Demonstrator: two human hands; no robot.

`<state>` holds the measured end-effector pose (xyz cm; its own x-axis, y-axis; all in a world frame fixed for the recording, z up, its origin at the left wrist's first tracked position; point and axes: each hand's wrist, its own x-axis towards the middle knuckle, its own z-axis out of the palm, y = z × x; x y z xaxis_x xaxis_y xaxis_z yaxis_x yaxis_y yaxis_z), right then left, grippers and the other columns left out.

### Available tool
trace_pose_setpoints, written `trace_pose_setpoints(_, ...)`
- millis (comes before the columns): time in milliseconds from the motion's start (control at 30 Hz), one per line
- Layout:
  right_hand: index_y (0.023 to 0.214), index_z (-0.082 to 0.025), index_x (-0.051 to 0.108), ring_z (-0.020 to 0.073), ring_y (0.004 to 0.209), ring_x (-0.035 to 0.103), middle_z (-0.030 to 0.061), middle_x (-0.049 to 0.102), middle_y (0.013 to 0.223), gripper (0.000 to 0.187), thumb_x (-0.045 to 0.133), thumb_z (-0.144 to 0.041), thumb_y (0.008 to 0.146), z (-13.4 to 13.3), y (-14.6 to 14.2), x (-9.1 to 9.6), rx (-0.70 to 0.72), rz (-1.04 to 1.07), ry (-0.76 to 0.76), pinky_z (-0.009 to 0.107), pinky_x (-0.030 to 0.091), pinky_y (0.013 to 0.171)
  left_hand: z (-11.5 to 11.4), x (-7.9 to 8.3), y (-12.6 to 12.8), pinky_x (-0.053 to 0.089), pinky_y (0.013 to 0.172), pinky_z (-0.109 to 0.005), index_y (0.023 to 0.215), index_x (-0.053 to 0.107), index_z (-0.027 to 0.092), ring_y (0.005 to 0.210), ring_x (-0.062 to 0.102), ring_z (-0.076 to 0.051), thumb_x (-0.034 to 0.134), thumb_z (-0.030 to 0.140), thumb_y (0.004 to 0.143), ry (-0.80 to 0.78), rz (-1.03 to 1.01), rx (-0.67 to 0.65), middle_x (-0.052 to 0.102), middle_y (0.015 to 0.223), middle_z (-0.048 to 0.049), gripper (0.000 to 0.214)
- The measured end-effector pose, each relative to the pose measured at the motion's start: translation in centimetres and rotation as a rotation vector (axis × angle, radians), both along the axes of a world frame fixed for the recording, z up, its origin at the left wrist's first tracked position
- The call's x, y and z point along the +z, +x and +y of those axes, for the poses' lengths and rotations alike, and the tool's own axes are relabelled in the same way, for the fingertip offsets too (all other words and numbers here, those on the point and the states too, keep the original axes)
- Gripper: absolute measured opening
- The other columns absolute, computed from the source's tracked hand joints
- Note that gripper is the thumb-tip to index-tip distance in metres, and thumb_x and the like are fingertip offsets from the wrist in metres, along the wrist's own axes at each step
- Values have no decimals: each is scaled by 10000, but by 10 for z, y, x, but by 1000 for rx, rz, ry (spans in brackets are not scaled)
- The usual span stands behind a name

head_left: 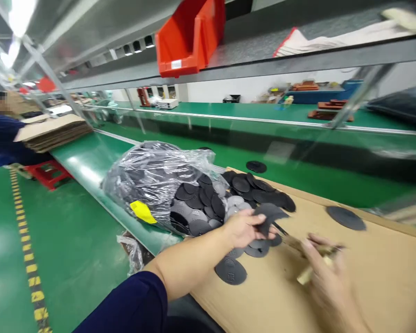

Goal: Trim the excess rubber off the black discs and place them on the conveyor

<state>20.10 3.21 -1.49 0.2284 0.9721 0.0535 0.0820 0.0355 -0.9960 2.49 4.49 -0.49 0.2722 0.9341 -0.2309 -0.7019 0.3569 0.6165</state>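
My left hand pinches a thin black oval disc between thumb and fingers, above the cardboard sheet. To its right, my right hand is closed around a slim tool with a dark narrow tip and a tan, wrapped-looking handle; motion blur hides its exact kind. The tip points at the held disc, close to its lower edge. Many similar discs spill from a clear plastic bag on the left. A heap of black discs lies beyond my left hand, and one disc rests below it.
A single disc lies on the cardboard at right, another on the green bench behind. Overhead, a shelf carries a red bin and a whitish cloth. Stacked cardboard and a person in dark blue are at far left.
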Motion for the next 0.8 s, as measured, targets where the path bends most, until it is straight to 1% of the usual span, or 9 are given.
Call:
trace_pose_setpoints(100,852,-206,541,175,698,559,10,559,763,443,602,-629,733,-3,1,-4,62,-183,60,359,480,698,-7,5,2,558,605,-292,919,517,149,658,679,-178,686,239,778,-12,14,47,666,771,-60,238)
trace_pose_setpoints(167,854,-203,509,153,661,534,-8,525,726,397,538,-596,807,-6,3,-4,50,-295,123,330,477,672,-8,5,3,560,600,-272,936,520,142,659,674,-161,696,238,780,-18,38,71,658,772,-55,254)
trace_pose_setpoints(233,1041,-196,480,158,668,542,-2,537,789,481,604,-576,775,-10,6,-3,80,-386,133,324,488,646,-8,5,3,556,575,-248,924,533,139,627,658,-137,718,233,764,-21,59,74,645,752,-35,262)
trace_pose_setpoints(300,1211,-186,418,201,800,580,53,566,932,623,657,-534,753,-13,9,0,155,-498,175,359,511,712,-9,4,3,552,557,-233,917,545,136,614,648,-126,743,222,741,-19,82,67,641,749,-27,279)
trace_pose_setpoints(367,1293,-182,397,240,951,577,100,570,1047,608,627,-460,804,-16,10,3,253,-611,256,409,502,832,-10,5,3,552,550,-226,906,551,132,614,647,-125,758,203,722,-18,101,63,643,750,-28,286)
trace_pose_setpoints(433,1343,-183,390,255,1017,566,115,581,1084,534,548,-372,869,-17,10,4,308,-711,332,443,474,912,-11,5,3,553,546,-225,880,551,129,610,646,-125,758,186,717,-25,110,65,644,742,-29,269)
trace_pose_setpoints(533,1423,-167,320,273,1055,565,137,594,1127,562,482,-308,904,-15,10,4,272,-837,399,462,466,933,-11,5,3,555,538,-230,854,545,127,598,645,-127,739,172,731,-45,114,64,644,728,-31,234)
trace_pose_setpoints(667,1380,-120,399,276,993,593,151,627,1089,521,480,-351,921,-14,9,5,217,-939,467,435,487,899,-12,4,3,561,541,-240,855,544,124,597,648,-131,717,155,749,-48,114,19,647,726,-34,205)
trace_pose_setpoints(800,1260,-132,517,254,898,612,135,649,1013,412,481,-363,921,-16,8,7,218,-976,489,399,500,851,-14,3,3,564,544,-239,855,548,124,595,646,-127,702,142,761,-50,111,-15,643,724,-30,182)
